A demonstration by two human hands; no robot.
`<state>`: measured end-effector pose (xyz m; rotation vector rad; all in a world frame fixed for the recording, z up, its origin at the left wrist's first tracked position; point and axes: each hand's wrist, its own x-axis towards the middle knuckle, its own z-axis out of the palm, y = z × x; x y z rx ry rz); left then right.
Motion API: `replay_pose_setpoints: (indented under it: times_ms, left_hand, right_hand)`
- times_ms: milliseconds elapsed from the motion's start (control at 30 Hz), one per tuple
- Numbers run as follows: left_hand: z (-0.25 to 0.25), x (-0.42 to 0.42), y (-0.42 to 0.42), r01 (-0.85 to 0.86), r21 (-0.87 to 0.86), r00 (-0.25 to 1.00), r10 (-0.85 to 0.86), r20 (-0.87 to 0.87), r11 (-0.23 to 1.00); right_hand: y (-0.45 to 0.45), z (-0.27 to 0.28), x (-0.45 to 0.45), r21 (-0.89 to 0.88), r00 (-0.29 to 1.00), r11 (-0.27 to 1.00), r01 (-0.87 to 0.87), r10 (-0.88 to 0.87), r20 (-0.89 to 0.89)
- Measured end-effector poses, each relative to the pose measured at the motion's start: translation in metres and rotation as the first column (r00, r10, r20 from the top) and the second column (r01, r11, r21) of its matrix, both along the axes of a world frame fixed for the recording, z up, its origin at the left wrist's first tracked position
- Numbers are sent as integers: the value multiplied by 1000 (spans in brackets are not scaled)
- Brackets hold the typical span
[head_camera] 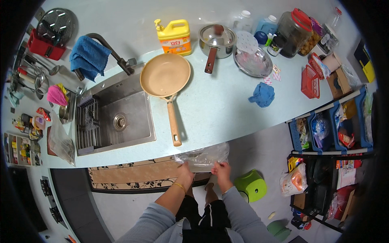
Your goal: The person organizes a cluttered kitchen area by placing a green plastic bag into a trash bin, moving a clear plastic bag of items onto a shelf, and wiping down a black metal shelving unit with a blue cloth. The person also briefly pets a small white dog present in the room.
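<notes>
A clear plastic bag (206,155) is stretched between my two hands, just off the counter's front edge. My left hand (184,173) grips its left side, and my right hand (221,170) grips its right side. Whether anything lies inside the bag cannot be told. Beyond my hands, a beige frying pan (165,75) rests on the pale counter (212,115), its handle pointing towards me and overlapping the sink's right rim. A crumpled blue cloth (263,94) lies farther right on the counter.
A steel sink (130,112) with a drying rack is at the left. Along the wall stand a yellow detergent jug (174,38), a lidded saucepan (216,42) and a steel plate (255,62). A green stool (251,186) stands on the floor, right of my legs; shelves (331,121) line the right side.
</notes>
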<state>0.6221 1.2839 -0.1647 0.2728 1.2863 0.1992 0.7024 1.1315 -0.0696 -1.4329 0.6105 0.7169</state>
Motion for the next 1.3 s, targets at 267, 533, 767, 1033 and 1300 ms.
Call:
replay_pose_setpoints:
  times_ms: [267,533,767,1033,1300]
  left_hand:
    - [50,-45,-34,-118,51,993,117,17,992]
    - [34,-57,-32,3,184,997,-17,73,983]
    - [15,-47,-32,221,210,972,-232,26,952]
    - [44,-34,-33,474,374,877,-466,-117,797]
    - [48,-25,-24,308,203,951,-304,-49,929]
  right_hand:
    - [-34,-41,-43,-709,809,702,62,382,448]
    - [-36,-38,-47,-225,899,966,124,-14,438]
    - [-23,15,-22,-328,970,943,51,31,241]
    - [-41,-9,-12,-878,699,477,-42,642,315]
    - [-46,-58,-11,151,936,929,338,-349,53]
